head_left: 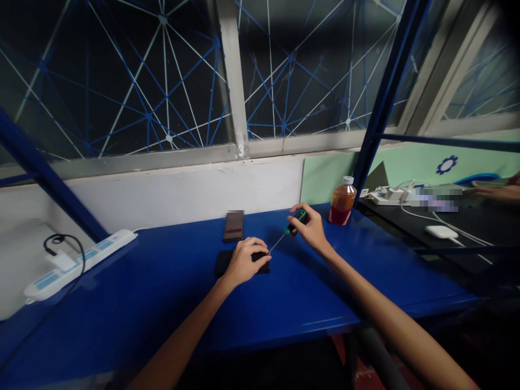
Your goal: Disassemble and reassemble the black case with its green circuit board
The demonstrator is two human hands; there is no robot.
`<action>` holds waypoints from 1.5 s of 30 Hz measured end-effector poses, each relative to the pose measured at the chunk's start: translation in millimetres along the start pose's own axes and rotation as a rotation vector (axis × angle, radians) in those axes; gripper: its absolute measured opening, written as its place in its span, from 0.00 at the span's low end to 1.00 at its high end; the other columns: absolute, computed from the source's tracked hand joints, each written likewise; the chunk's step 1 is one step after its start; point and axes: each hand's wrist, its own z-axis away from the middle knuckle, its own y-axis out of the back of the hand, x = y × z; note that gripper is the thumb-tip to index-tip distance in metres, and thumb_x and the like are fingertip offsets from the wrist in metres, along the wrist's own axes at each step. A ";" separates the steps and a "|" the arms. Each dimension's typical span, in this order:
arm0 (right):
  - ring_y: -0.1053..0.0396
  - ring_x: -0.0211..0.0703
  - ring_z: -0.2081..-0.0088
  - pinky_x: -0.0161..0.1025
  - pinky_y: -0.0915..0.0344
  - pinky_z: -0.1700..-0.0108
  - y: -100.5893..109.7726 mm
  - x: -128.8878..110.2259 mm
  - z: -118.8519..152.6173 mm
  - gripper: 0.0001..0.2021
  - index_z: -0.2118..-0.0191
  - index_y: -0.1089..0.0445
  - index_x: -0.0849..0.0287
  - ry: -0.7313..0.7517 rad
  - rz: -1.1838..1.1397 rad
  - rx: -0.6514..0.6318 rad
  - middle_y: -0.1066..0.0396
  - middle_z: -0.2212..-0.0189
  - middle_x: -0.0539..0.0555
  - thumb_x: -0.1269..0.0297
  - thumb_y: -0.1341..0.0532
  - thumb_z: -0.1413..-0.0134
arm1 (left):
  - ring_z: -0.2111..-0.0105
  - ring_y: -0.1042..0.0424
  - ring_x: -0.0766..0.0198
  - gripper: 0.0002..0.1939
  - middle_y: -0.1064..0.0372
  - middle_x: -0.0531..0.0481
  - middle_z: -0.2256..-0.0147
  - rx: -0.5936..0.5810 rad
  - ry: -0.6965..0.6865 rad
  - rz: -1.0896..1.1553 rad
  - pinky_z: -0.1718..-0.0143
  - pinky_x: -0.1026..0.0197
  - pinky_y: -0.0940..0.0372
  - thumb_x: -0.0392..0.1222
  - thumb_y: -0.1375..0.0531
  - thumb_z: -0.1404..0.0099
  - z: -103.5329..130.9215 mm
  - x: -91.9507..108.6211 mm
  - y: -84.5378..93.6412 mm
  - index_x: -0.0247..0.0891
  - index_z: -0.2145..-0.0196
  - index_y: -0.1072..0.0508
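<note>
A black flat rectangular object lies on the blue table; its exact kind is hard to make out. My left hand rests over it, thumb and fingers closed around its right part and covering its middle. In my right hand is a screwdriver with a dark green handle, gripped by the curled fingers. Its thin metal shaft slants down to the left, the tip reaching the black object's right end beside my left fingertips. Whether the tip touches a screw cannot be seen.
Behind my left hand lies a smartphone. A bottle of amber drink stands at the table's back right. On the left is a white power strip with a plugged-in charger. Another person's hand shows over the black desk at right.
</note>
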 end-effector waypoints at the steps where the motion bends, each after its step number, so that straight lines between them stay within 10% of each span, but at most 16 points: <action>1: 0.31 0.38 0.86 0.31 0.37 0.85 0.0 0.0 0.1 0.08 0.65 0.35 0.56 0.001 0.006 0.001 0.35 0.82 0.43 0.63 0.38 0.53 | 0.60 0.28 0.58 0.03 0.26 0.49 0.61 -0.001 -0.002 0.000 0.55 0.54 0.37 0.41 0.36 0.39 0.1 0.1 0.1 0.42 0.67 0.22; 45: 0.32 0.40 0.85 0.34 0.35 0.81 -2.6 -2.1 5.8 0.09 0.64 0.36 0.54 0.061 0.064 0.042 0.34 0.84 0.44 0.60 0.38 0.50 | 0.61 0.27 0.57 0.07 0.25 0.48 0.64 0.068 -0.009 -0.001 0.57 0.55 0.35 0.45 0.34 0.40 -0.9 -0.7 0.8 0.42 0.65 0.22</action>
